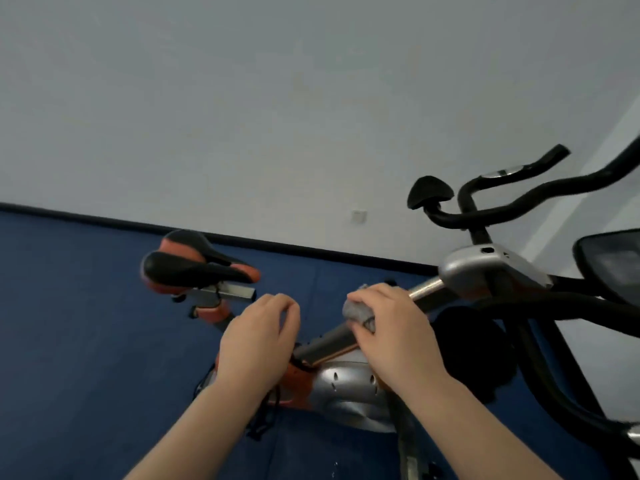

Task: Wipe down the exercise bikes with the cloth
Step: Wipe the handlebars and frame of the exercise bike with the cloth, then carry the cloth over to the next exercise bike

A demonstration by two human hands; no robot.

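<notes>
An orange and silver exercise bike (346,386) stands on the blue floor in front of me. Its black and orange saddle (197,268) is at the left, and its black handlebars (519,202) rise at the right. A metal post (424,288) slants from the silver body up to the handlebar bracket. My right hand (398,334) presses a grey cloth (360,313) around this post. My left hand (259,337) hovers over the frame just left of the post, fingers curled, holding nothing.
Blue floor mats (86,341) run to a white wall (277,116) with a dark skirting strip. A wall socket (358,216) sits low on the wall. A black mesh part (613,265) and curved black tubes (554,375) crowd the right edge.
</notes>
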